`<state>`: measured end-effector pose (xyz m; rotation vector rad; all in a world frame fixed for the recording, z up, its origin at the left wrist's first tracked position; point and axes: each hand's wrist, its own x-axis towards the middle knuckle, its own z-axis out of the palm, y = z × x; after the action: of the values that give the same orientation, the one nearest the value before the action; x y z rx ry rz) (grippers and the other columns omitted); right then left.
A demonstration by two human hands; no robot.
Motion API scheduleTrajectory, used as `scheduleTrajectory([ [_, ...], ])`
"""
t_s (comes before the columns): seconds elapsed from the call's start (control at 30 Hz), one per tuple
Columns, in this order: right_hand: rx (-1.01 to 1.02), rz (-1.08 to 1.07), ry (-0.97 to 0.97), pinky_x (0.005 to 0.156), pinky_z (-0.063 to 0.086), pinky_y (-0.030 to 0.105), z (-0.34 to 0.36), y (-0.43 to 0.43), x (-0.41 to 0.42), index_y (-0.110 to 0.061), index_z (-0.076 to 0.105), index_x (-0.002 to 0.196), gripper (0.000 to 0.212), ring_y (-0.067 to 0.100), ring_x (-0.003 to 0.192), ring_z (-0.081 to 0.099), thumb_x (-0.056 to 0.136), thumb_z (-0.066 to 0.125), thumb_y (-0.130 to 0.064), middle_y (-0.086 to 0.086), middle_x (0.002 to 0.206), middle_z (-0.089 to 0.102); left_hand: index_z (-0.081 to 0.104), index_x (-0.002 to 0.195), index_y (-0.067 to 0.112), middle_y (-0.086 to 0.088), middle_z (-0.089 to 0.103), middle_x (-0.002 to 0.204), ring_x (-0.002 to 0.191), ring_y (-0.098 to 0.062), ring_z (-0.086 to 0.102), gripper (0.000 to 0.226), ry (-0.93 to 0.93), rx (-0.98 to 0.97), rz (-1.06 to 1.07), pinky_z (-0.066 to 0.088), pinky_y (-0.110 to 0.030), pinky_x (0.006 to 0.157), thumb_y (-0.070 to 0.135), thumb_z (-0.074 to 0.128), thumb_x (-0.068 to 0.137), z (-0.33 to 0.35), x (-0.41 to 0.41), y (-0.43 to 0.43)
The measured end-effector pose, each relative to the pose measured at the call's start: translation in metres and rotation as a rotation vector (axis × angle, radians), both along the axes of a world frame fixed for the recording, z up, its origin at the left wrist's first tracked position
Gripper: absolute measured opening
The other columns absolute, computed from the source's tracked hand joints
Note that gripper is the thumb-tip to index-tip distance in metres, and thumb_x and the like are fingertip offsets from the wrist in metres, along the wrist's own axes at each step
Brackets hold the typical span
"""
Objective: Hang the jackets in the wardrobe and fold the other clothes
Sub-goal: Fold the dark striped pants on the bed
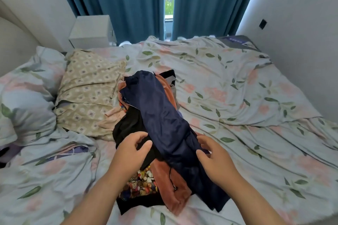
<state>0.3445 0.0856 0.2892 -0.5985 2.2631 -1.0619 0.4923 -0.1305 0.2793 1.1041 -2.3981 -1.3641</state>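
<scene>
Hovering left hand [131, 150], fingers loose, over black garment [126, 129]; right hand [214, 157], fingers apart, touching navy garment [161, 115].

Both arms are bare and come up from the bottom edge, left forearm [98, 193] and right forearm [250, 197] angling in toward each other. The left hand [131, 150] is back-up, fingers loosely curved, thumb apart from the index, gripping nothing. The right hand [214, 159] pretty much mirrors it, fingers a bit bent and thumb pointing inward. Honestly can't tell if it's pinching anything.
</scene>
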Motion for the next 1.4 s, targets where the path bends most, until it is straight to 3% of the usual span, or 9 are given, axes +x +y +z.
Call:
scheduleTrajectory([
  [0.2, 0.074, -0.055, -0.149, 0.100, 0.043, 0.027, -0.080, -0.018, -0.049, -0.030, 0.049, 0.140, 0.047, 0.006, 0.119, 0.053, 0.094, 0.060, -0.028, -0.014, 0.130, 0.054, 0.063, 0.123, 0.020, 0.014, 0.060, 0.107, 0.107, -0.009, 0.059, 0.035, -0.183, 0.146, 0.056, 0.042, -0.025, 0.088, 0.033, 0.067, 0.091, -0.089, -0.059, -0.010],
  [0.4, 0.080, -0.120, -0.308, 0.100, 0.045, 0.030, -0.175, -0.056, -0.078, -0.030, 0.047, 0.141, 0.058, 0.008, 0.115, 0.055, 0.087, 0.068, -0.027, -0.015, 0.122, 0.051, 0.050, 0.139, 0.011, -0.004, 0.057, 0.134, 0.119, -0.019, 0.055, 0.057, -0.285, 0.272, 0.228, 0.039, -0.027, 0.093, 0.037, 0.067, 0.091, -0.182, -0.089, -0.026],
  [0.53, -0.005, -0.239, -0.430, 0.093, 0.046, 0.023, -0.237, -0.094, -0.098, -0.030, 0.044, 0.141, 0.062, -0.001, 0.109, 0.058, 0.084, 0.069, -0.024, -0.013, 0.129, 0.055, 0.051, 0.117, 0.008, 0.005, 0.055, 0.094, 0.076, -0.007, 0.050, 0.046, -0.360, 0.431, 0.391, 0.040, -0.022, 0.064, 0.031, 0.073, 0.085, -0.234, -0.105, -0.041],
  [0.7, -0.123, -0.427, -0.582, 0.102, 0.051, 0.046, -0.288, -0.130, -0.111, -0.027, 0.040, 0.145, 0.078, 0.019, 0.118, 0.061, 0.075, 0.076, -0.038, -0.005, 0.134, 0.059, 0.058, 0.108, 0.009, -0.003, 0.065, 0.102, 0.085, -0.019, 0.062, 0.039, -0.258, 0.656, 0.516, 0.048, -0.030, 0.070, 0.028, 0.078, 0.081, -0.292, -0.118, -0.046],
  [0.83, 0.015, -0.383, -0.516, 0.086, 0.058, 0.042, -0.287, -0.130, -0.111, -0.022, 0.075, 0.095, 0.013, 0.019, 0.090, 0.071, 0.090, 0.064, -0.028, -0.003, 0.099, 0.076, 0.068, 0.101, 0.015, -0.002, 0.074, 0.102, 0.090, -0.019, 0.070, 0.014, -0.073, 0.716, 0.537, 0.054, -0.030, 0.071, 0.019, 0.072, 0.088, -0.297, -0.126, -0.059],
  [1.07, -0.036, -0.470, -0.484, 0.080, 0.056, 0.037, -0.250, -0.095, -0.110, -0.018, 0.071, 0.100, 0.030, 0.018, 0.093, 0.070, 0.098, 0.051, -0.040, 0.000, 0.099, 0.074, 0.064, 0.108, 0.017, -0.009, 0.072, 0.111, 0.106, -0.030, 0.068, 0.017, 0.024, 0.776, 0.319, 0.054, -0.048, 0.091, 0.026, 0.053, 0.100, -0.262, -0.141, -0.061],
  [1.2, -0.426, -0.766, -0.864, 0.089, 0.057, 0.045, -0.215, -0.098, -0.108, -0.007, 0.066, 0.118, 0.038, 0.031, 0.102, 0.070, 0.101, 0.054, -0.038, 0.012, 0.112, 0.073, 0.059, 0.120, 0.023, 0.004, 0.070, 0.120, 0.112, -0.018, 0.066, 0.034, 0.077, 0.990, 0.134, 0.055, -0.047, 0.092, 0.040, 0.066, 0.091, -0.240, -0.135, -0.042],
  [1.3, -0.565, -0.809, -1.077, 0.102, 0.049, 0.052, -0.184, -0.100, -0.104, 0.003, 0.059, 0.125, 0.046, 0.040, 0.114, 0.064, 0.097, 0.059, -0.034, 0.025, 0.121, 0.067, 0.055, 0.127, 0.026, 0.001, 0.071, 0.117, 0.109, -0.017, 0.067, 0.052, 0.057, 1.085, 0.077, 0.048, -0.054, 0.101, 0.020, 0.076, 0.080, -0.233, -0.130, -0.022],
  [1.4, -0.708, -0.694, -1.252, 0.093, 0.054, 0.051, -0.149, -0.095, -0.099, 0.008, 0.065, 0.119, 0.041, 0.043, 0.110, 0.066, 0.087, 0.063, -0.016, 0.030, 0.120, 0.066, 0.055, 0.127, 0.027, -0.004, 0.072, 0.116, 0.100, -0.019, 0.071, 0.060, 0.089, 1.088, 0.081, 0.059, -0.042, 0.085, -0.012, 0.061, 0.081, -0.230, -0.129, -0.009],
])
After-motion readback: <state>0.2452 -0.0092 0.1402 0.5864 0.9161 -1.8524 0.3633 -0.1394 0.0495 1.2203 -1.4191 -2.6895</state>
